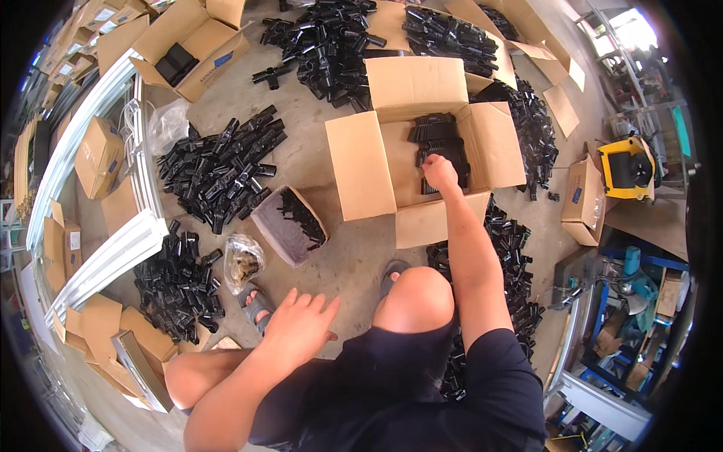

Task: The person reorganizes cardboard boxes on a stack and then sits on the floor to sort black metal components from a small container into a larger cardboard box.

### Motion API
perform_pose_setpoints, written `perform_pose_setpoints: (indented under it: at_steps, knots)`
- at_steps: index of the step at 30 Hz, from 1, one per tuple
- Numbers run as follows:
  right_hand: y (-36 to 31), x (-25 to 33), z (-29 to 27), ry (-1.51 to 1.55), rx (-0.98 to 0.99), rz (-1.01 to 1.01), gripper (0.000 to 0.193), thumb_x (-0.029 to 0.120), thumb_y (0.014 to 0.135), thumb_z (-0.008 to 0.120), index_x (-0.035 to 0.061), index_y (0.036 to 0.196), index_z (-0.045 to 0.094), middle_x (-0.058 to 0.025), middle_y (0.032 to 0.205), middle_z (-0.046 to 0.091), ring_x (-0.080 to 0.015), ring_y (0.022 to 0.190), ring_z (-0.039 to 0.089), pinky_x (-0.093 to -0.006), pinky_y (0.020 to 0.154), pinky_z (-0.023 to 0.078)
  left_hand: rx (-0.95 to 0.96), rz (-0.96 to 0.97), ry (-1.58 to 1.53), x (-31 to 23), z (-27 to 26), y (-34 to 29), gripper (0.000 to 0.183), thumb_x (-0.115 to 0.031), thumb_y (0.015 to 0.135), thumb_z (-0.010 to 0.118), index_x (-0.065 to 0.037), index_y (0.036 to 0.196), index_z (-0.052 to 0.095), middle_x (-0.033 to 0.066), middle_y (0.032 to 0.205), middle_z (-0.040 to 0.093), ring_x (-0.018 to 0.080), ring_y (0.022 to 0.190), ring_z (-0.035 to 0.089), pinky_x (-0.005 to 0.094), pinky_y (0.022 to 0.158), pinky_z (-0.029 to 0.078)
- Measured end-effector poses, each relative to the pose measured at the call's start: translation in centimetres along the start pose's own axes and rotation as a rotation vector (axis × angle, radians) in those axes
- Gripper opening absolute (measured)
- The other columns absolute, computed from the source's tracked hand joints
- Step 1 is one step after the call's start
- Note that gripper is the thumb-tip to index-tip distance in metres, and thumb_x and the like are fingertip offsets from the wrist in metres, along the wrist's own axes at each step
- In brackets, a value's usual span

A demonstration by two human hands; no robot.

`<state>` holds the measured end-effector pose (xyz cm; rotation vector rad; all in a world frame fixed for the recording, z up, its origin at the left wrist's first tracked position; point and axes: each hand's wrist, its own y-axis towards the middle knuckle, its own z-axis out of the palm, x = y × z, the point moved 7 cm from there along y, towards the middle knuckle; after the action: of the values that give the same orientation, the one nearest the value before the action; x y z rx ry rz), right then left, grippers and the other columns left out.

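My right hand (440, 175) reaches down into an open cardboard box (407, 197), its fingers closed. It rests at a stack of flat black parts (435, 128) lined up in rows inside. Whatever the fingertips grip is hidden beneath the hand. My left hand (300, 324) hovers by my left knee, fingers spread, holding nothing. Between my feet and the box sits a grey-lined open tray (275, 235) holding small black pieces (299, 215). Beside it lies a clear plastic bag (243, 260) with brownish contents.
Heaps of black tubular parts lie at left (226, 169), lower left (177, 282), far side (327, 49) and right (520, 248). Another open carton (192, 56) stands far left, near white metal profiles (113, 267). A yellow-and-black device (627, 169) and a tool shelf (633, 316) are at right.
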<state>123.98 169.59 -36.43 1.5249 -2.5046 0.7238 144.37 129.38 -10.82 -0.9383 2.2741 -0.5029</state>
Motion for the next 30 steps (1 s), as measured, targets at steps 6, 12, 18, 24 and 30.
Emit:
perform_pose_setpoints:
  at_steps: [6,12,18,24,30]
  knots:
    - [-0.1,1.2,1.0,-0.078,-0.180,0.092,0.039,0.036,0.092,0.075,0.0049,0.115,0.067,-0.0209,0.105,0.076,-0.0403,0.103,0.073,-0.0493,0.088,0.057,0.001,-0.056,0.016,1.2,-0.9,1.1,0.066,-0.036,0.089,0.077,-0.009,0.145,0.056,0.0129,0.138,0.063,0.0308,0.130,0.059,0.0517,0.118,0.040]
    - [1.0,2.5,1.9,-0.315,-0.146,0.036,0.033,0.032,0.095,0.067,0.0002,0.103,0.070,-0.0206,0.101,0.077,-0.0370,0.092,0.077,-0.0455,0.081,0.061,-0.005,-0.017,-0.003,0.4,-1.4,1.7,0.065,-0.037,0.090,0.076,-0.008,0.145,0.057,0.0134,0.139,0.063,0.0304,0.130,0.059,0.0512,0.118,0.040]
    - [-0.3,1.5,3.0,-0.090,-0.120,0.196,0.036,0.036,0.093,0.067,0.0027,0.101,0.077,-0.0210,0.109,0.076,-0.0393,0.105,0.074,-0.0471,0.093,0.059,-0.055,-0.031,-0.005,0.5,-1.7,2.1,0.062,-0.036,0.090,0.076,-0.007,0.142,0.059,0.0127,0.135,0.066,0.0303,0.126,0.062,0.0502,0.115,0.044]
    - [-3.8,3.6,0.2,0.400,0.086,-0.048,0.031,0.029,0.102,0.062,0.0010,0.095,0.072,-0.0088,0.074,0.069,-0.0208,0.064,0.067,-0.0364,0.062,0.053,-0.398,-0.018,-0.296,1.8,-5.2,2.8,0.057,-0.037,0.091,0.077,-0.004,0.136,0.065,0.0144,0.127,0.071,0.0332,0.117,0.067,0.0479,0.103,0.052]
    - [-20.1,19.6,-13.9,0.815,0.562,-0.342,0.029,0.023,0.111,0.052,0.0049,0.098,0.070,0.0023,0.071,0.064,-0.0077,0.062,0.062,-0.0252,0.056,0.049,-0.670,0.042,-1.167,2.7,-9.0,2.1,0.052,-0.033,0.103,0.069,0.001,0.142,0.060,0.0113,0.133,0.070,0.0185,0.117,0.066,0.0346,0.099,0.052]
